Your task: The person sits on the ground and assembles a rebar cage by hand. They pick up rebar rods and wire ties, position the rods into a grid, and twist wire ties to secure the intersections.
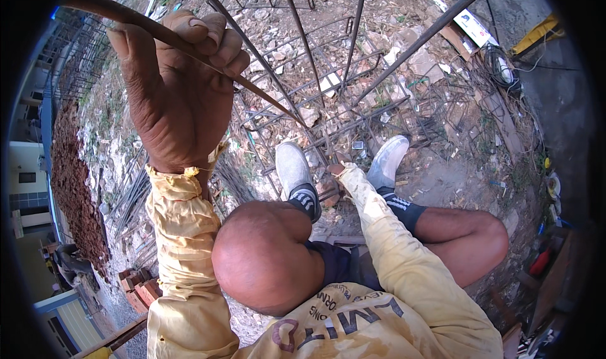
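Observation:
My left hand is raised at the upper left, its fingers curled round a rusty steel reinforcing bar. This bar slants down to the right, towards a joint of the rebar cage on the ground. Low down between my shoes, at the near end of the cage, is my right hand. Only a small part of it shows beyond the yellow sleeve, so its fingers and anything in them are hidden. Several other bars fan up and outward from the same cage.
Rubble and stones cover the ground around my shoes. Thin rods lie at left, near reddish soil and stacked bricks. A white printed board and a coil of dark cable lie at the upper right.

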### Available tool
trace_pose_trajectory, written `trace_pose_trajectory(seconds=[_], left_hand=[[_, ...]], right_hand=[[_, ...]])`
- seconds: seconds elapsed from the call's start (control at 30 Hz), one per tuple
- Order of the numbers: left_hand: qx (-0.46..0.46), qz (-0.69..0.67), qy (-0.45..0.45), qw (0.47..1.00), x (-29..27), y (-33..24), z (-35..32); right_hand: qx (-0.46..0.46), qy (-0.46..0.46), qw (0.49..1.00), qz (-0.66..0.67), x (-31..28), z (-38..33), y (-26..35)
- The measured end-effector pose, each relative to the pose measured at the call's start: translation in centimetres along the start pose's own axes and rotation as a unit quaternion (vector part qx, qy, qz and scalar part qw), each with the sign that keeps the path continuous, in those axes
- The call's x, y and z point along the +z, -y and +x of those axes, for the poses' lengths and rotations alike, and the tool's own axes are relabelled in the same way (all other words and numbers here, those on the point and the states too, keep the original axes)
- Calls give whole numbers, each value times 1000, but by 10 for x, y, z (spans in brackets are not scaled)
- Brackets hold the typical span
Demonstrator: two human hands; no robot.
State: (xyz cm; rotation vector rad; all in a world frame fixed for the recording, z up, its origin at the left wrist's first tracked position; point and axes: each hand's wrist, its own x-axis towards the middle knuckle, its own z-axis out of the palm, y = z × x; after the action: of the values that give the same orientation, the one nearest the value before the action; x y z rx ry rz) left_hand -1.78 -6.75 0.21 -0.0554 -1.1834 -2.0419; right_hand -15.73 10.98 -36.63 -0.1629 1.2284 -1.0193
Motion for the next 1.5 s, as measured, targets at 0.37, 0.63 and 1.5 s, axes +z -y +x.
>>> trace_pose_trajectory(seconds=[0.37, 0.63, 1.5], left_hand=[[73, 60, -166, 982, 9, 7, 4], [-50, 406, -47, 911, -41, 22, -19], [-396, 124, -539, 733, -169, 219, -424]], right_hand=[[-11, -30, 999, -12, -6, -25, 0], [0, -57, 998, -7, -5, -49, -3], [-150, -192, 947, -208, 8, -32, 44]])
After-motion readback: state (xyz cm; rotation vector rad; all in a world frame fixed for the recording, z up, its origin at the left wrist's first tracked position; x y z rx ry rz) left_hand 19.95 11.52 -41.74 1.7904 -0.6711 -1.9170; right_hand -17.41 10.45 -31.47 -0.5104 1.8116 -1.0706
